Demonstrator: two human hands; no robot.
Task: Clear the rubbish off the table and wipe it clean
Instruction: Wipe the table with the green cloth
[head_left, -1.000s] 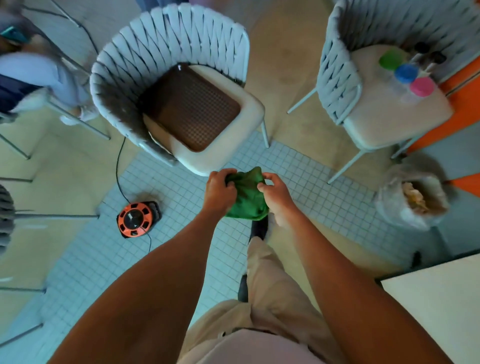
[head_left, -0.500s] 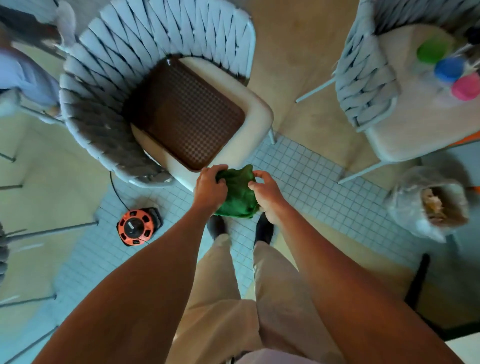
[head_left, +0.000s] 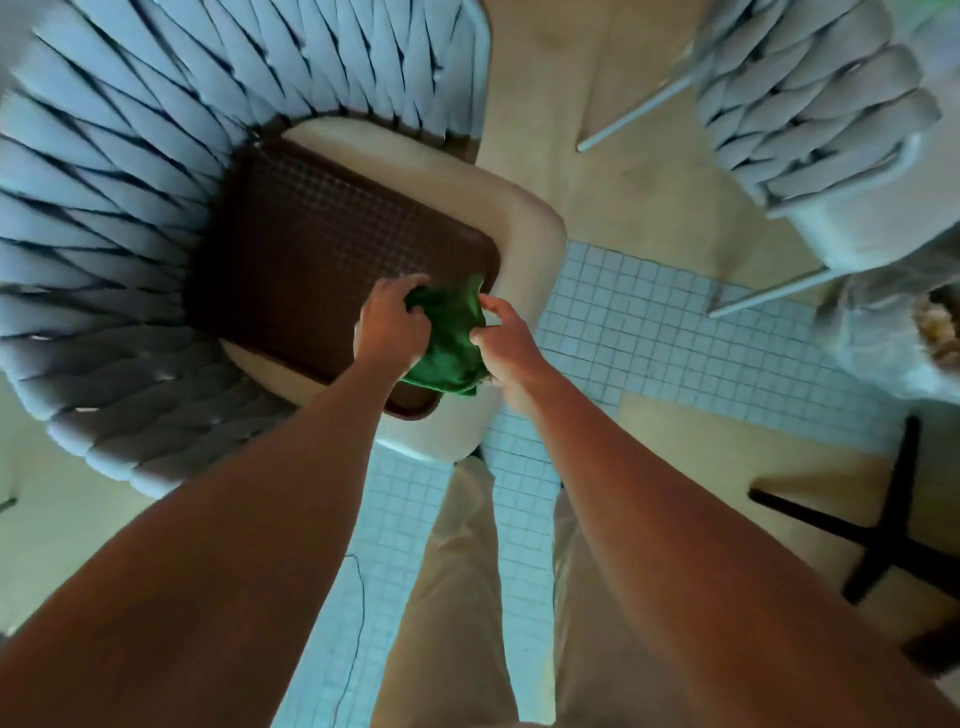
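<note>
The cloth sits bunched between both hands — left hand and right hand each pinch an edge — green, crumpled, above the tray.

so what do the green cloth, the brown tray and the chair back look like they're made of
Green cloth: soft fabric, crumpled and folding between both hands.
Brown tray: probably moulded plastic; rigid, raised rim, fine grid texture, matte.
Chair back: woven pale grey straps, likely rope or webbing; blur hides the weave.
</note>
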